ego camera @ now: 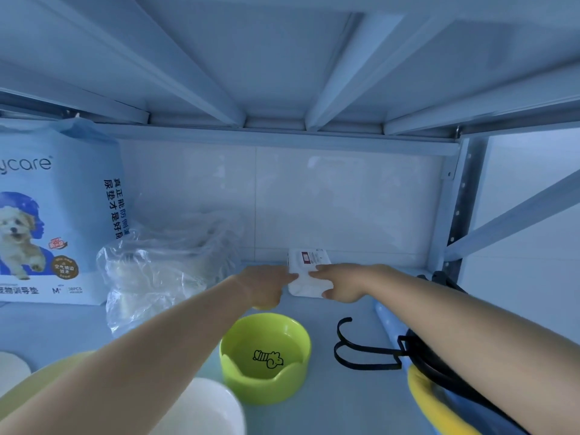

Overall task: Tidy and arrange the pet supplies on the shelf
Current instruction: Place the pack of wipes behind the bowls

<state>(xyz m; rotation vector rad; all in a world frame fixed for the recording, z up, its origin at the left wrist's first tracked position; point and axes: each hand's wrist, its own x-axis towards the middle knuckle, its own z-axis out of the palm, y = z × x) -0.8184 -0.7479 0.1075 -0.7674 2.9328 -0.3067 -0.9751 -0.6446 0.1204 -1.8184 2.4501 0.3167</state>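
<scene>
A small white soft pack [309, 271] with a dark red label lies at the back of the shelf against the wall. My left hand [266, 285] grips its left edge and my right hand [340, 284] grips its right edge, fingers over the top. A lime-green pet bowl [265, 356] with a black drawing inside stands on the shelf in front of my hands. To the left is a crumpled clear plastic bag [157, 271] and a tall pale-blue pack of puppy training pads [53, 215].
A black wire hook [357, 346] lies to the right of the green bowl, beside a blue and yellow object with black straps [433, 381]. White rounded bowls [207, 409] sit at the lower left. A shelf board [282, 58] hangs low overhead; a metal upright [455, 215] bounds the right.
</scene>
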